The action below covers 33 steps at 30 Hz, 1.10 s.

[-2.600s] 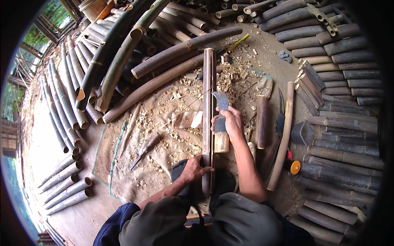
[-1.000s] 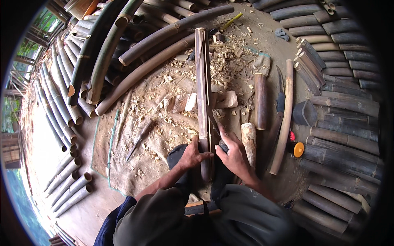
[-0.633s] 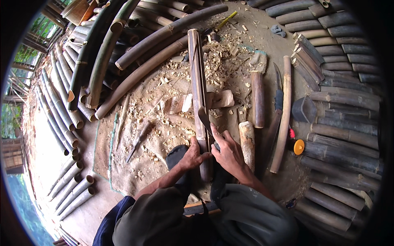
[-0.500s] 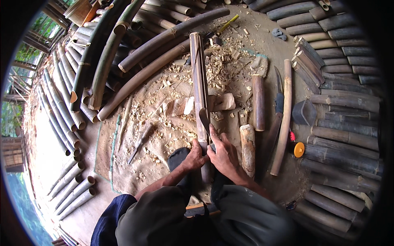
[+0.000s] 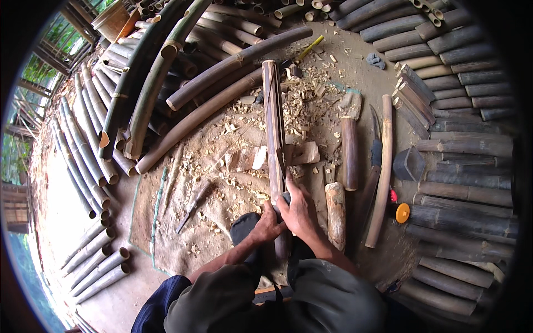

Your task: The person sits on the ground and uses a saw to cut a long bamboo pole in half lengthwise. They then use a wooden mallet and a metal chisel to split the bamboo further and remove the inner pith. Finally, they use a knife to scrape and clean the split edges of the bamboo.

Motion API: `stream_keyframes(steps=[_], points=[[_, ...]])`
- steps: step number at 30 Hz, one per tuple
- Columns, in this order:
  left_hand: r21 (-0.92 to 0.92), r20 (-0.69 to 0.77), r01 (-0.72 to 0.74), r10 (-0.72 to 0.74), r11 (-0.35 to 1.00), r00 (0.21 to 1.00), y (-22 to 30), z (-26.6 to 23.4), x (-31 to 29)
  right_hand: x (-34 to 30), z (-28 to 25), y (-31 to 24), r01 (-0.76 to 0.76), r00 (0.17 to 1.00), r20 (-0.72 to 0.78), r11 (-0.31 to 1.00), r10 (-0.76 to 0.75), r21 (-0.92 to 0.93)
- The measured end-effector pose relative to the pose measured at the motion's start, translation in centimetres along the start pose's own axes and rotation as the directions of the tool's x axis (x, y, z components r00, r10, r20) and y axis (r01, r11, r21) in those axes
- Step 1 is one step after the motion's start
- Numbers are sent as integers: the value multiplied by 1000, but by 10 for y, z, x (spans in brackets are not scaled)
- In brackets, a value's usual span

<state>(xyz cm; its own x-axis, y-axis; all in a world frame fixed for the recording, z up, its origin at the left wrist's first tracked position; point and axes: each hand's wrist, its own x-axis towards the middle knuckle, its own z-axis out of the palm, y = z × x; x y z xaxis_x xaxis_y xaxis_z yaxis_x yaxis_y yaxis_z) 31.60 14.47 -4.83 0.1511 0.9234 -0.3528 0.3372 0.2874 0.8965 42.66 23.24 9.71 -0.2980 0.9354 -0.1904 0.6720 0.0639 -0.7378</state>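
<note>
A dark bamboo pole [image 5: 272, 127] with pale, shaved strips along its length points away from me between my legs. It lies across a rough wooden block [image 5: 247, 160]. My left hand [image 5: 267, 225] is closed on the pole's near part. My right hand [image 5: 300, 210] grips a knife by its dark handle, fingers closed. The knife's dark blade [image 5: 282, 166] lies along the pole's right side and points away from me. Part of the handle is hidden by the fingers. Both hands are close together, nearly touching.
Wood shavings [image 5: 294, 114] cover the sacking mat [image 5: 194, 230]. A chisel-like tool [image 5: 194, 206] lies left; a short bamboo piece [image 5: 348, 152], a pale log [image 5: 335, 213], a long stick [image 5: 383, 172] and a dark-handled blade [image 5: 376, 147] lie right. Bamboo stacks [image 5: 466, 194] border both sides.
The knife blade has turned from angled across the pole to lying nearly along its right side. The pole and both hands appear slightly lower in view, as the whole view has shifted.
</note>
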Motion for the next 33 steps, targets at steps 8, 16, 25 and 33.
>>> stream_keyframes(steps=[8, 16, 25, 33], points=[[-34, 17, 72, -72, 997, 997, 5, -6, -2, 26, 17, 2, 60, 997, -51, 997, -63, -57], [0, 36, 97, -97, 995, 995, 12, -10, -6, 112, 6, -8, 5, 998, -68, 1000, -4, 16], [3, 74, 171, -171, 985, 982, 19, -19, -11, 152, 11, -35, 39, 995, -93, 996, -46, -77], [-42, 36, 142, -140, 989, 989, 20, -18, -12, 252, 14, -67, 3, 986, -168, 992, 19, 128]])
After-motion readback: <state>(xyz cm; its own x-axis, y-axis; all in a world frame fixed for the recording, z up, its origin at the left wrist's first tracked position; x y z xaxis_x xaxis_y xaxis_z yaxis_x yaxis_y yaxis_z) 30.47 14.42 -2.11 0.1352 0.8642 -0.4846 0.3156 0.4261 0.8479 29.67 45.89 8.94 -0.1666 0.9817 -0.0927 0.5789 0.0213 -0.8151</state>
